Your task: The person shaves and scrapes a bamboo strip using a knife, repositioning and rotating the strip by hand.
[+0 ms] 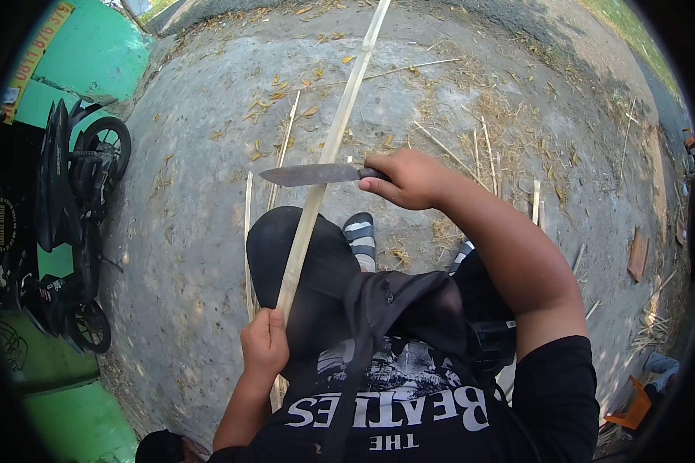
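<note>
My right hand [404, 179] is closed round the dark handle of a knife [305, 175]. The knife's broad, worn blade points left and lies across a long, pale bamboo strip [340, 119]. My left hand [266, 342] grips the strip near its lower end, beside my bent knee. From there the strip slants up over my dark trouser leg [274, 239] and runs out past the top of the view. Whether the blade bites into the strip or only rests on it, I cannot tell.
Thin bamboo strips [284, 147] and shavings lie on the grey concrete ground [185, 224] among dry leaves. A black motorcycle [77, 224] stands at the left by a green wall [108, 65]. At lower right is an orange object [633, 405]; a brown wood piece [639, 255] lies above it.
</note>
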Demonstrator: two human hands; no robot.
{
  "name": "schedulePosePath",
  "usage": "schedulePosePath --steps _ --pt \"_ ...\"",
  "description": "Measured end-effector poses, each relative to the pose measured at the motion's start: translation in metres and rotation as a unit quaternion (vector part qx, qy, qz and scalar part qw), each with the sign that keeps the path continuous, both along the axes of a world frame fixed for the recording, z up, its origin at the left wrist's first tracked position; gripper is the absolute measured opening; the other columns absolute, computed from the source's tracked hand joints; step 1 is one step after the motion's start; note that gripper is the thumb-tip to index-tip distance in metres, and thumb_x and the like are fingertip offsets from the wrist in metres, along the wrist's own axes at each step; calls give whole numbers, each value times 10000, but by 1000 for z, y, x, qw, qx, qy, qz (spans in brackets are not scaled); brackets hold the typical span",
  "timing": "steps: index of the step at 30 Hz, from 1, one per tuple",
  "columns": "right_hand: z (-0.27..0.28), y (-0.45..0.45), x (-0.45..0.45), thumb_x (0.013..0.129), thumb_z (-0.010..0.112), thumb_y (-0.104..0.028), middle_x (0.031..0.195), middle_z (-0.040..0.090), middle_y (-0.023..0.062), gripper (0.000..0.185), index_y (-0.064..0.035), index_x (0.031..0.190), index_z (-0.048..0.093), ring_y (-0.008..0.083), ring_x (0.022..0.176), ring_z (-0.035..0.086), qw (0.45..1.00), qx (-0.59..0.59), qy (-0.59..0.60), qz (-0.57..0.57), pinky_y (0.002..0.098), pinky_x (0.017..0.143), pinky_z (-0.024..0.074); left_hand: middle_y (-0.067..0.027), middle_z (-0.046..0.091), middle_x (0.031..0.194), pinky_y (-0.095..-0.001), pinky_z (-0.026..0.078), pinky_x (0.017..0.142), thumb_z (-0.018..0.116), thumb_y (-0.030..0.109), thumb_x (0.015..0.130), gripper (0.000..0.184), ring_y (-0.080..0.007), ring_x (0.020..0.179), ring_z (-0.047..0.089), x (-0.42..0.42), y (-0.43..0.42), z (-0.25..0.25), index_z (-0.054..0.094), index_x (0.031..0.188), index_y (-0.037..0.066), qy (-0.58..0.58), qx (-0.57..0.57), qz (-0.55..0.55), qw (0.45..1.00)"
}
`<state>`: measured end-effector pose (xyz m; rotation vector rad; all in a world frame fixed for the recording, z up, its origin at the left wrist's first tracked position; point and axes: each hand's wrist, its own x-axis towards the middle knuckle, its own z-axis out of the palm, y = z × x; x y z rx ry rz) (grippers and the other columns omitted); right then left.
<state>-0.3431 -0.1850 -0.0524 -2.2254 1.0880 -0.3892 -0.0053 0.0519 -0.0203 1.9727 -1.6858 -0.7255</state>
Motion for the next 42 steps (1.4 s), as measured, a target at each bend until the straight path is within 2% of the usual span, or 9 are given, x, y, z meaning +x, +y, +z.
schedulePosePath --steps 8,15,18,25,28,32,35,39,42 --pt "-14 2 6 1050 514 -537 883 683 246 510 -37 1065 614 479 893 664 999 48 -21 1 561 803 516 -131 536 576 -375 403 501 618 247 1057 399 -236 490 532 -10 -7 1 562 745 4 -7 -17 -13 1000" --pt "3 12 15 996 551 -647 865 690 240 625 -30 1003 643 468 887 675 998 28 48 41 552 780 522 -141 540 580 -379 407 503 628 239 1051 385 -242 492 537 -5 -7 -3 572 751 4 -15 -28 -24 999" --pt "-19 -8 4 992 603 -598 767 648 227 580 -20 962 609 460 776 657 996 63 -48 -45 522 689 499 -147 539 580 -384 406 501 628 239 1051 382 -255 489 540 -7 -4 -5 574 753 5 -13 -28 -15 999" --pt "0 3 14 972 650 -573 855 717 189 506 -68 975 687 419 879 701 997 40 57 -20 531 767 538 -156 533 576 -390 402 494 627 244 1051 384 -276 481 539 -2 -7 -9 568 754 7 -9 -38 -30 999" --pt "-8 -5 11 971 661 -546 878 726 173 465 -82 970 694 411 901 705 992 21 106 -59 533 779 544 -156 530 575 -391 401 495 630 247 1050 388 -278 480 539 -3 -5 -7 562 753 6 -8 -36 -34 999" --pt "-18 -4 16 978 659 -516 854 721 179 423 -94 973 697 410 873 704 996 28 59 -63 529 761 549 -155 525 571 -392 403 496 635 245 1046 386 -282 480 541 -3 -8 -3 555 753 7 -3 -27 -35 999" --pt "-4 10 17 984 657 -504 831 713 182 409 -99 960 699 410 857 702 997 -12 71 -1 527 748 541 -155 524 567 -387 404 495 637 243 1045 385 -280 482 545 2 -6 -6 552 752 8 4 -34 -48 998" --pt "-5 -6 12 991 662 -490 831 712 180 394 -102 954 716 404 841 698 993 65 42 -87 509 737 532 -152 530 570 -385 406 495 633 243 1047 385 -278 484 547 -4 -6 -5 552 752 9 5 -39 -43 998" --pt "-6 -4 11 987 670 -488 841 716 177 385 -106 971 724 403 839 697 993 74 23 -93 507 743 532 -150 534 573 -385 408 496 632 244 1047 383 -276 483 544 -2 -6 -4 555 754 10 10 -37 -48 998"
